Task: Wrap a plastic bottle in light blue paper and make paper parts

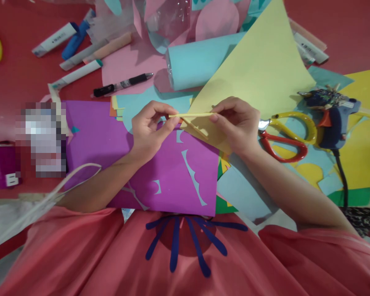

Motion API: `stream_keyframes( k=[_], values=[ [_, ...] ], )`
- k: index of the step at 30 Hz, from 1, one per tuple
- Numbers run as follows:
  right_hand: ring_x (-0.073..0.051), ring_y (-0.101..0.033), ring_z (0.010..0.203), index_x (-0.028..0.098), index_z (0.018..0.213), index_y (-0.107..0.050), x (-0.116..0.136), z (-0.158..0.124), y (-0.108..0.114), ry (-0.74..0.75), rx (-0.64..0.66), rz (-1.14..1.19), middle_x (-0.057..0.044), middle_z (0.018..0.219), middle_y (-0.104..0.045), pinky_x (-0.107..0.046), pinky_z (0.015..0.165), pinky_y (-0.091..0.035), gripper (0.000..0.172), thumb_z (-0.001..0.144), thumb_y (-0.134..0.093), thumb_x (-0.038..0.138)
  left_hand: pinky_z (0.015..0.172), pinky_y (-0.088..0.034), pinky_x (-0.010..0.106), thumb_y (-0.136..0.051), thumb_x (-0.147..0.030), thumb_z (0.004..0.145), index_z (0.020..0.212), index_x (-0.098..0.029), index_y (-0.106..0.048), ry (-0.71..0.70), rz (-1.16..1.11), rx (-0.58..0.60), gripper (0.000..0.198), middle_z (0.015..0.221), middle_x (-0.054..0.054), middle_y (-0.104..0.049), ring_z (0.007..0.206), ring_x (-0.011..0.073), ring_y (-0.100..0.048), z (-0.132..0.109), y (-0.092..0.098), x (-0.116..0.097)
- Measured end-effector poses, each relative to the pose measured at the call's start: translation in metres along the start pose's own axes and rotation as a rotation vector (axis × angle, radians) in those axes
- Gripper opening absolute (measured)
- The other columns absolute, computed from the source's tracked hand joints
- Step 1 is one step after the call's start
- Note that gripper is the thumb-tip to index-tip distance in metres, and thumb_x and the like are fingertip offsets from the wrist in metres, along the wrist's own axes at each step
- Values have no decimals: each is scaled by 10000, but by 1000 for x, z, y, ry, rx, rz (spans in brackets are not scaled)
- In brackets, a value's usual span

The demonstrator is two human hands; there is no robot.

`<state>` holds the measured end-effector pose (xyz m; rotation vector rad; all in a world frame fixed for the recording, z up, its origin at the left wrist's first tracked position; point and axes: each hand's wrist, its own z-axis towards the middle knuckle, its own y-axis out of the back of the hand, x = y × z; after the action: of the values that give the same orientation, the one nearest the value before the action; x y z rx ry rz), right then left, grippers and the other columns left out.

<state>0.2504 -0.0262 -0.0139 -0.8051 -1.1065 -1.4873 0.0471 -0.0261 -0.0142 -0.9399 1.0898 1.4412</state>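
Observation:
A narrow strip of yellow paper is stretched level between my two hands. My left hand pinches its left end between thumb and fingertips. At the other end, my right hand has the strip between thumb and forefinger. Just below the strip, a thin yellow-orange piece slants down to the right; whether it is attached I cannot tell. Under my hands lie a purple sheet with light blue paper scraps and a large pale yellow sheet.
Scissors with red and yellow handles and a blue glue gun lie at right. A light blue paper-covered cylinder rests behind my hands. A black pen and several markers lie at upper left.

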Motion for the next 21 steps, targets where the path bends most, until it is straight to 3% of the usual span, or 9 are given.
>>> stream_keyframes(
  k=[4,9,12,19,21],
  values=[
    [-98,-560,653,232,795,-600,-1,-1,0,-9,-1,11,14,742,-578,-267,599,-499,257,845,-674,473,684,-589,273,-768,-426,765,749,-221,-652,33,-23,-10,236,741,-5,-662,709,119,-662,1,1,0],
    [-104,-587,675,247,847,-606,0,-2,0,-19,-38,82,11,775,-594,-274,613,-511,225,859,-663,465,658,-584,263,-769,-452,759,756,-227,-664,-25,-59,-8,248,723,-8,-651,685,112,-647,3,2,3],
    [-100,-566,609,244,820,-586,2,-1,0,-41,-73,102,29,708,-565,-276,576,-494,230,888,-625,461,670,-590,274,-765,-462,760,750,-230,-661,-3,-31,6,254,730,-3,-657,705,121,-653,4,3,3],
    [-97,-418,455,230,600,-432,4,0,0,-59,-184,51,32,528,-431,-289,473,-378,454,958,-474,505,630,-577,268,-751,-487,768,753,-212,-665,-9,-39,42,288,724,0,-655,683,114,-643,0,1,2],
    [-99,-429,464,226,590,-454,4,-1,0,-46,-177,82,23,540,-440,-291,479,-385,482,967,-436,526,639,-570,269,-753,-479,769,757,-215,-674,-32,-50,60,275,716,-4,-653,676,110,-639,0,0,3]
  ],
)
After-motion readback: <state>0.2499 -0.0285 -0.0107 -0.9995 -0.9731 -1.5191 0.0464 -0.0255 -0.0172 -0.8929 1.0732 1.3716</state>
